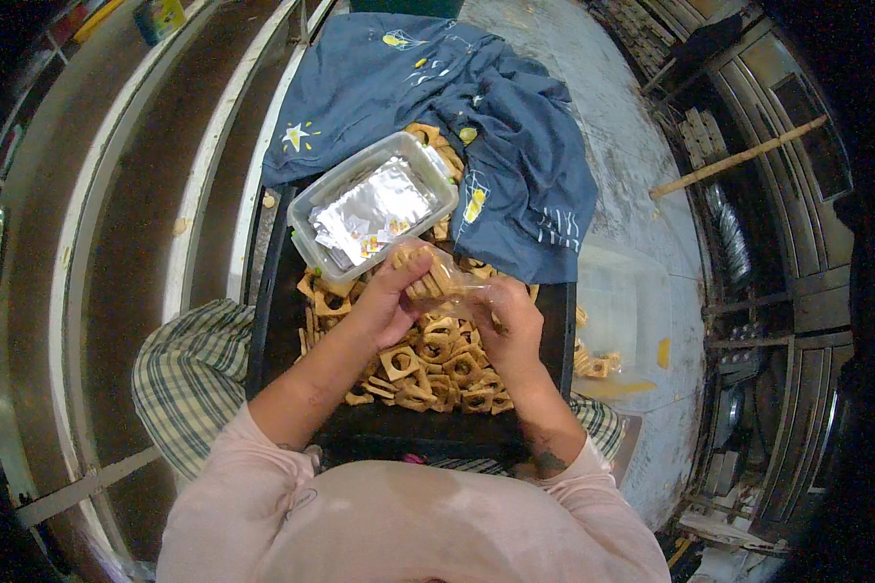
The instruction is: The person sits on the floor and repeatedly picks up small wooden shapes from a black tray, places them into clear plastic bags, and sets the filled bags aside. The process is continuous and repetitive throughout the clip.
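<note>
Between my two hands is a clear plastic bag (449, 276) with several stacked biscuits inside. My left hand (396, 296) is closed around the filled part, its thumb over the biscuits. My right hand (508, 316) is closed on the bag's other end, fingers bunched at the film. Below them, square biscuits with round holes (442, 361) lie heaped on a black tray (345, 425). Just beyond my left hand, a clear plastic tub (306, 216) rests tilted over the tray, holding small printed paper slips (345, 230) and a shiny silver sheet (394, 189).
A blue printed cloth (525, 126) covers the tray's far part. On the right floor stands a translucent bin (632, 291) with some biscuits (596, 363) in it. Metal shelving (204, 185) runs along the left; a wooden stick (739, 157) juts out at the right by metal equipment.
</note>
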`<state>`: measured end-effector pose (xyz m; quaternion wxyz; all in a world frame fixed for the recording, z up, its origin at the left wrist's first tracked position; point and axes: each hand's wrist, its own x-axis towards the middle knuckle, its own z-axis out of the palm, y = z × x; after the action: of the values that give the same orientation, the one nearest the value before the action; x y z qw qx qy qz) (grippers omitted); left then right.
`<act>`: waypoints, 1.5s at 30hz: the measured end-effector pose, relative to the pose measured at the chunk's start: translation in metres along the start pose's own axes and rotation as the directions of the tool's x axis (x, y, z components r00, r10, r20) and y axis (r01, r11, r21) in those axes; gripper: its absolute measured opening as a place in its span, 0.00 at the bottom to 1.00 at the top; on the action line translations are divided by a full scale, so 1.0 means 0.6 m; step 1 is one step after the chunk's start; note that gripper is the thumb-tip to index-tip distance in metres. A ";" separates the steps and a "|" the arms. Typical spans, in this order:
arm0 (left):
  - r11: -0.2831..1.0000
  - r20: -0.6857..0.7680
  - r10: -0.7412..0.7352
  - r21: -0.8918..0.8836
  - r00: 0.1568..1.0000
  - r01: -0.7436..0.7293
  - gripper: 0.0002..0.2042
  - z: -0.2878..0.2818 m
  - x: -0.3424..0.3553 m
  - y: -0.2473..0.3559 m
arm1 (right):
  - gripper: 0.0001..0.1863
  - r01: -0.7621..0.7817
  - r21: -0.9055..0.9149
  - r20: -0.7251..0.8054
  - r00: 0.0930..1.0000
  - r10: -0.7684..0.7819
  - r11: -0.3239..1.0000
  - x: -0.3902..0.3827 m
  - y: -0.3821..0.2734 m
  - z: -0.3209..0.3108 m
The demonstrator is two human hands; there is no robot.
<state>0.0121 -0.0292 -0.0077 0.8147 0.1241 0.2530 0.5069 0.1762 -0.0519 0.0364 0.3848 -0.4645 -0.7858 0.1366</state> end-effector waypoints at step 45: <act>0.936 -0.164 -0.207 -0.319 0.964 0.147 0.17 -0.049 0.023 -0.023 | 0.31 0.183 -0.224 0.260 0.958 -0.123 0.957 -0.017 0.024 0.018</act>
<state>0.0117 -0.0247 -0.0424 0.8377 -0.0764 0.2608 0.4738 0.1801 -0.0512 0.0158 0.2347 -0.4257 -0.8716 0.0638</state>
